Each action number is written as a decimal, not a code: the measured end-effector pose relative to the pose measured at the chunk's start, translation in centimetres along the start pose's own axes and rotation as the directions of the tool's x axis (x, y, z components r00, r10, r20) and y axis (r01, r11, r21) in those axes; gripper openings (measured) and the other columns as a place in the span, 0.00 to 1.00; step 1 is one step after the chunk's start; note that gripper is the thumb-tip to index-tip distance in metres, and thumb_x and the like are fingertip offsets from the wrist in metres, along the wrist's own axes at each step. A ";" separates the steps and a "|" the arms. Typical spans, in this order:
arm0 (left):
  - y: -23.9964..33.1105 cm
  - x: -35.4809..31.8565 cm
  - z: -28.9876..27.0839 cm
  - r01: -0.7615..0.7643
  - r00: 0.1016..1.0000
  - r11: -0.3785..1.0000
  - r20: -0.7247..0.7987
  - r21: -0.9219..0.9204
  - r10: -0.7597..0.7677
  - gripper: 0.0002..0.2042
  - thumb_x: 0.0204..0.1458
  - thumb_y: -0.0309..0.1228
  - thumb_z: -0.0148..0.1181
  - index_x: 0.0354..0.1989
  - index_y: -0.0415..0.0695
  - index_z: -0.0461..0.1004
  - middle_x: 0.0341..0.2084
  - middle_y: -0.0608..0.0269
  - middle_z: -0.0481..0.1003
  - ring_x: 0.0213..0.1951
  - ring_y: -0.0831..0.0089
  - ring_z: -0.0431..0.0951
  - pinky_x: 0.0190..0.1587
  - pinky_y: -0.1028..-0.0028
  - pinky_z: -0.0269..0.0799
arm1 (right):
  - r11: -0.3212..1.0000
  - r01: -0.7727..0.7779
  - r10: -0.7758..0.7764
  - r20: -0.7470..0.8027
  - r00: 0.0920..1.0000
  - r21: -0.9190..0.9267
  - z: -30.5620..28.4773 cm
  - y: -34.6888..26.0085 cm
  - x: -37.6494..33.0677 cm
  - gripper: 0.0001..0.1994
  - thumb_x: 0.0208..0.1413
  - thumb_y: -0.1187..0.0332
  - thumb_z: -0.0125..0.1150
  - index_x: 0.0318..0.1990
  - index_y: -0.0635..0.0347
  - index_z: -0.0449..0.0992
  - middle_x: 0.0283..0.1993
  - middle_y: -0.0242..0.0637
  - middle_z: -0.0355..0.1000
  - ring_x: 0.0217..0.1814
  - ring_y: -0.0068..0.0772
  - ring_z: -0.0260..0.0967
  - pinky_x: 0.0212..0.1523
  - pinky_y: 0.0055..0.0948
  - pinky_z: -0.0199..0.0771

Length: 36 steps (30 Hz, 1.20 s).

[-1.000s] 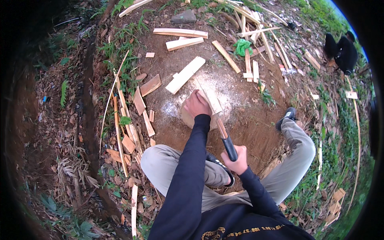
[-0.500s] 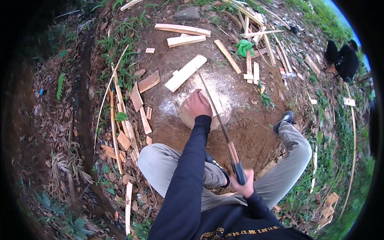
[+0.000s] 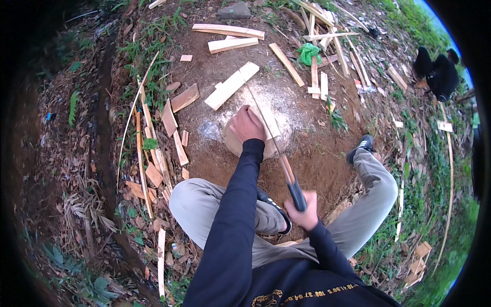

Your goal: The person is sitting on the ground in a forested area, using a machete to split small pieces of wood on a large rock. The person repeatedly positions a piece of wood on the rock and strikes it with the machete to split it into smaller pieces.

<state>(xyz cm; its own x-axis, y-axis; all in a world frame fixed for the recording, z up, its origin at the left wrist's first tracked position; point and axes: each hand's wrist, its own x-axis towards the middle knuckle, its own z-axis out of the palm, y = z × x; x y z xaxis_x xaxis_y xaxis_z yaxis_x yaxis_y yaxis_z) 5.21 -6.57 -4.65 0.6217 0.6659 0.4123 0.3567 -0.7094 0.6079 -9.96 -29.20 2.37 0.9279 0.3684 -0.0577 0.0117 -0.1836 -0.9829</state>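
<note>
A round wooden stump (image 3: 236, 147) dusted with sawdust stands in front of me, with a pale piece of wood (image 3: 271, 126) lying on its top. My left hand (image 3: 247, 125) is closed against the left side of that piece, fingers bent over its edge; the fingertips are partly hidden. In my right hand (image 3: 303, 210) is the black handle of a hand saw (image 3: 287, 173), fingers wrapped round it. The saw's long thin blade slants away from me across the wood, close to the left hand. Whether its teeth are in a cut is too fine to tell.
Beyond the stump lies a pale plank (image 3: 231, 87). Loose offcuts and strips (image 3: 153, 148) lie at the left. A pile of sticks (image 3: 327, 30) and a green plastic bag (image 3: 309, 53) are at the far right. Another person (image 3: 441, 77) in dark clothes sits farther off.
My right hand has pushed the saw forward, away from my body. My left hand keeps its place on the piece of wood. The whole view has shifted slightly.
</note>
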 end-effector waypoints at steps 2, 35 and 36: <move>0.1 0.5 0.3 0.001 1.000 1.000 -0.001 0.023 -0.001 0.12 0.61 0.35 0.45 0.45 0.46 0.73 0.40 0.57 0.77 0.45 0.56 0.70 0.52 0.56 0.58 | 0.999 0.003 -0.001 -0.030 1.000 0.051 0.5 0.1 1.1 0.12 0.41 0.76 0.64 0.16 0.61 0.65 0.13 0.33 0.58 0.14 0.21 0.58 0.18 0.27 0.60; 0.3 -0.8 -0.7 0.004 0.998 0.991 0.063 0.137 -0.013 0.11 0.61 0.35 0.46 0.46 0.52 0.73 0.42 0.64 0.77 0.44 0.62 0.70 0.51 0.58 0.56 | 1.000 0.028 -0.028 0.001 1.000 -0.014 -0.9 -0.4 -4.9 0.10 0.42 0.75 0.66 0.17 0.58 0.69 0.13 0.31 0.62 0.15 0.18 0.62 0.19 0.26 0.63; 0.6 -1.2 -0.7 0.026 0.996 0.991 0.076 0.134 -0.036 0.11 0.61 0.35 0.46 0.46 0.52 0.74 0.41 0.64 0.77 0.45 0.62 0.70 0.51 0.58 0.56 | 0.998 0.056 -0.056 -0.002 0.998 -0.034 -0.8 -0.4 -4.4 0.11 0.42 0.75 0.66 0.17 0.58 0.68 0.13 0.31 0.61 0.15 0.18 0.61 0.19 0.26 0.62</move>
<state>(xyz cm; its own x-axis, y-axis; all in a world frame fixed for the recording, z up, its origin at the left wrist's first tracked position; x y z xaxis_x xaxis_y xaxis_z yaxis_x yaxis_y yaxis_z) 4.20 -7.62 -4.36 0.6592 0.6720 0.3374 0.4632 -0.7163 0.5219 -13.78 -31.45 3.19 0.9264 0.3765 -0.0023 0.0761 -0.1933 -0.9782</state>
